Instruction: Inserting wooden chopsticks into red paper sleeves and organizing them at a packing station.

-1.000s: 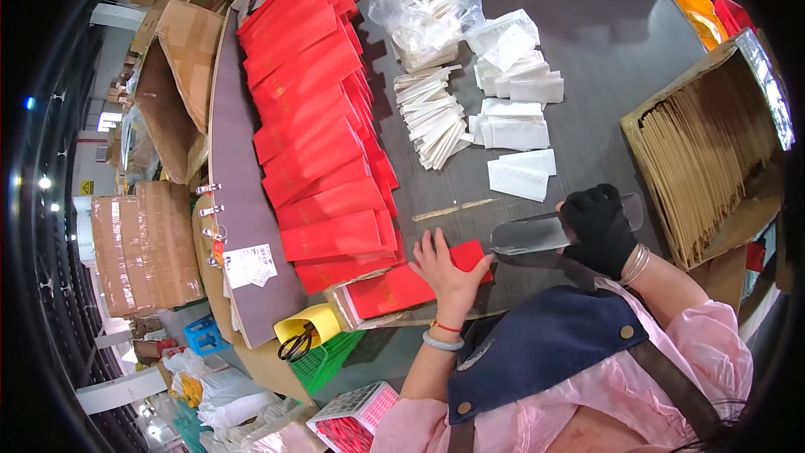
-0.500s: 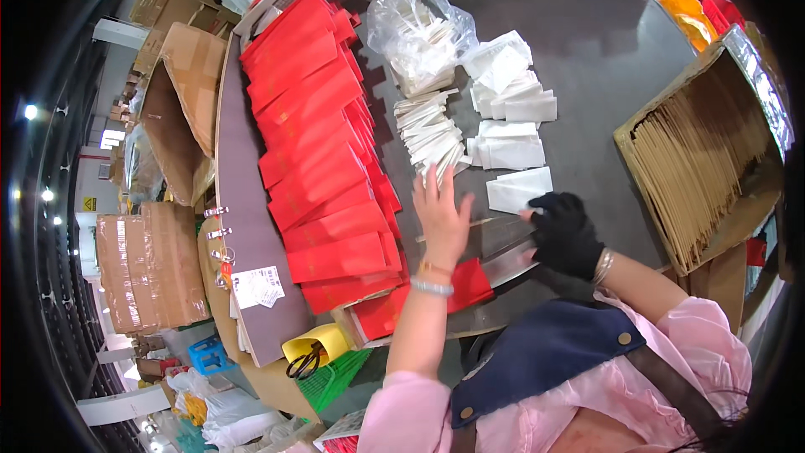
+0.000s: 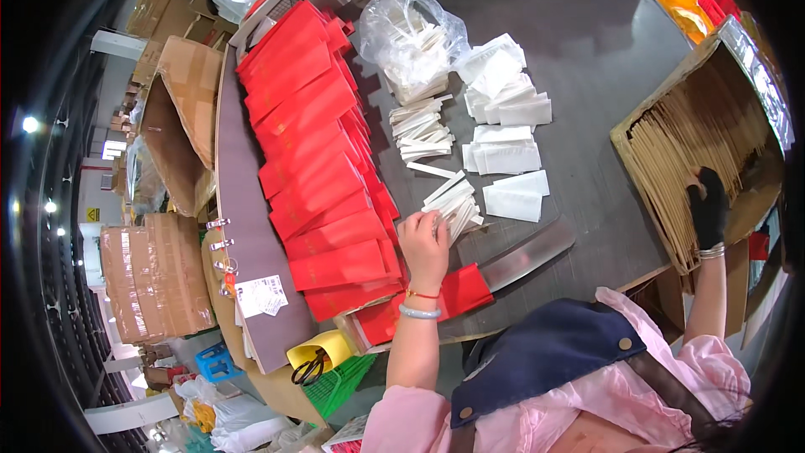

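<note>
Head view, looking down on the worktop (image 3: 587, 59). The left hand (image 3: 426, 243), bare, lies with fingers curled against the near end of a small bundle of white slips (image 3: 454, 204); whether the slips are pinched or only pressed cannot be told. Half a second earlier this hand was spread at the near end of the row of white slips (image 3: 421, 130); the bundle now lies apart from that row, with a gap between and one slip astray in it.

The right hand (image 3: 711, 208), in a black fingerless glove, has left the grey strip (image 3: 530, 257) and now reaches into the cardboard box (image 3: 742, 216), its fingertips at the edges of the upright brown sheets (image 3: 671, 159); whether it grips one is unclear.

The grey strip, untouched, lies with its left end meeting the nearest red sleeve (image 3: 465, 294); whether it passes inside cannot be seen. Further red sleeves (image 3: 314, 143) overlap in a long column at left, and white packets (image 3: 513, 195) lie just beyond the strip. In consequence, the work appears divided: slips under one hand, brown sheets at the other, strip and sleeve left lying between.
</note>
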Motion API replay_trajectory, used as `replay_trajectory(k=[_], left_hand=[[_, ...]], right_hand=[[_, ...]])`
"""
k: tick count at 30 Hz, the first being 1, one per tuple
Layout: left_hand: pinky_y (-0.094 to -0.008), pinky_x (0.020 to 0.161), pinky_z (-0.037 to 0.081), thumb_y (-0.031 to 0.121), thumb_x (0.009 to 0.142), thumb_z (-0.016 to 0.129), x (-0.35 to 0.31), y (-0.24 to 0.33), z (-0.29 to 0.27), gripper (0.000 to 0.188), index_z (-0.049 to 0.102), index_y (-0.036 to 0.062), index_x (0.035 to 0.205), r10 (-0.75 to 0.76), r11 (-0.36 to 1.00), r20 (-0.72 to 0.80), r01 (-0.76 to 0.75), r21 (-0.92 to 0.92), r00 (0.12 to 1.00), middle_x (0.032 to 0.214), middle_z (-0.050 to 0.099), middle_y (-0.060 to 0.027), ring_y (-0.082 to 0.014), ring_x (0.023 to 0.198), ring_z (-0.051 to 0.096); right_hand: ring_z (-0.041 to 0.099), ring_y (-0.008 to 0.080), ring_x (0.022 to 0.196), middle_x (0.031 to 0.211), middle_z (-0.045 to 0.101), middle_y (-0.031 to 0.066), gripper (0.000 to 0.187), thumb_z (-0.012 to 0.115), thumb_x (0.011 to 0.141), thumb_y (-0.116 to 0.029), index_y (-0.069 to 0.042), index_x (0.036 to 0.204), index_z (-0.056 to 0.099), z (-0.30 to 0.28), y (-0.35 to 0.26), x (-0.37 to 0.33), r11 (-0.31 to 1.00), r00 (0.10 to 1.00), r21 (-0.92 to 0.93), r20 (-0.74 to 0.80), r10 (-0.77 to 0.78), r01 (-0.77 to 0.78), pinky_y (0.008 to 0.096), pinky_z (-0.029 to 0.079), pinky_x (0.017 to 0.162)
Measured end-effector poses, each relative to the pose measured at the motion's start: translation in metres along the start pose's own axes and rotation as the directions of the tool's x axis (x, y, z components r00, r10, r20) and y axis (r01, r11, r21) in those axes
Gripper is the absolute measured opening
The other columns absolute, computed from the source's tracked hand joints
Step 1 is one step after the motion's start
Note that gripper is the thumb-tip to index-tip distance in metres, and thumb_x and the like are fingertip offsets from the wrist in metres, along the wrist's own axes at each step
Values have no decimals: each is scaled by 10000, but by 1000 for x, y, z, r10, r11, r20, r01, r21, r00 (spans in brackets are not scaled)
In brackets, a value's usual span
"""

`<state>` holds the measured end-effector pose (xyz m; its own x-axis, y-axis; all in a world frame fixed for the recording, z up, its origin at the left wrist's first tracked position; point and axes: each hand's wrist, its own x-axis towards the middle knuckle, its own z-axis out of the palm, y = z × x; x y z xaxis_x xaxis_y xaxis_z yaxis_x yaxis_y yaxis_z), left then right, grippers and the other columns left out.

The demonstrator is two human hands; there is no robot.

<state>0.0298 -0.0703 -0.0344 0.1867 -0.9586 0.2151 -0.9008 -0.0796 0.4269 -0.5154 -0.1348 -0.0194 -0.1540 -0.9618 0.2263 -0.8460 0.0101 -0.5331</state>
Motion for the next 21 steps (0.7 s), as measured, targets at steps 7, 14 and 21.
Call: replay_trajectory(k=[7, 14, 21], left_hand=[[-388, 693, 500, 123, 853, 669, 4, -14, 3, 120, 661, 34, 932, -54, 975, 45, 62, -212, 998, 816, 649, -124, -306, 768, 640], [-306, 646, 515, 71, 845, 700, 13, -1, -8, 81, 694, 2, 887, -244, 893, 30, 236, -384, 969, 775, 678, -122, -220, 686, 665], [-386, 852, 484, 61, 723, 755, 31, 45, 4, 79, 714, 74, 789, 141, 947, -44, -148, -285, 989, 951, 676, -80, -284, 943, 596]], right_hand=[[556, 317, 1163, 1218, 609, 157, 346, 594, 891, -169, -4, 1195, 597, -13, 87, 11, 912, 995, -410, 92, 49, -7, 372, 426, 1006], [516, 343, 1210, 1285, 568, 189, 422, 528, 875, -131, -3, 1277, 543, -1, 98, 17, 796, 993, -599, 116, -21, 86, 420, 411, 1032], [454, 339, 1309, 1392, 511, 186, 473, 512, 895, -171, -14, 1340, 508, -3, 73, 25, 746, 964, -666, 217, 155, 30, 420, 360, 1096]])
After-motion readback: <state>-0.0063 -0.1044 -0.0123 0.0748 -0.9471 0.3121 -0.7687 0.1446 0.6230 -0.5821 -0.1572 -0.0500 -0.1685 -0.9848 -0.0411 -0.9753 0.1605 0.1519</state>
